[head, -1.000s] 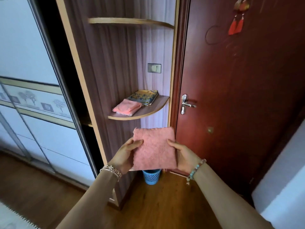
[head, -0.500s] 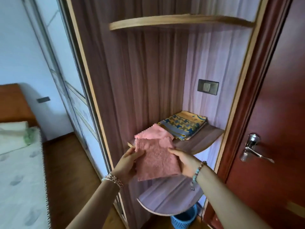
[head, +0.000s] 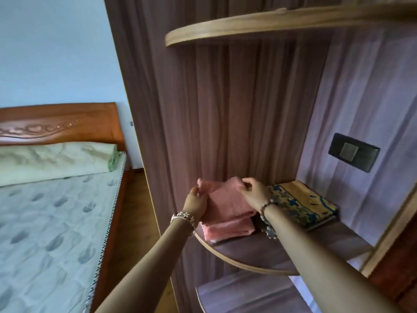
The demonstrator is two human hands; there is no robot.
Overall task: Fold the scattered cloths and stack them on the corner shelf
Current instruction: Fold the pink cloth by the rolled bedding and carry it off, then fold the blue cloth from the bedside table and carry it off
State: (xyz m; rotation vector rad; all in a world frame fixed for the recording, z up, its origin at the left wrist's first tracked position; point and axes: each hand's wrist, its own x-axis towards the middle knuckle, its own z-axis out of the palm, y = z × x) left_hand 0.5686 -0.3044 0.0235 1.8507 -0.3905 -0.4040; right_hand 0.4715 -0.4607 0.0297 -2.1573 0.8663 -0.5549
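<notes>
Curved and wood-edged, the corner shelf (head: 259, 249) carried our folded pink cloth (head: 225, 203), set atop another pink cloth (head: 228, 229). Our left hand (head: 195, 204) pinched its 9 o'clock edge and our right hand (head: 255, 192) gripped its far corner. At 3 o'clock lay a patterned cloth (head: 302, 204). Beyond, a wall switch (head: 353, 152); at 9 o'clock, a bed (head: 49, 222).
</notes>
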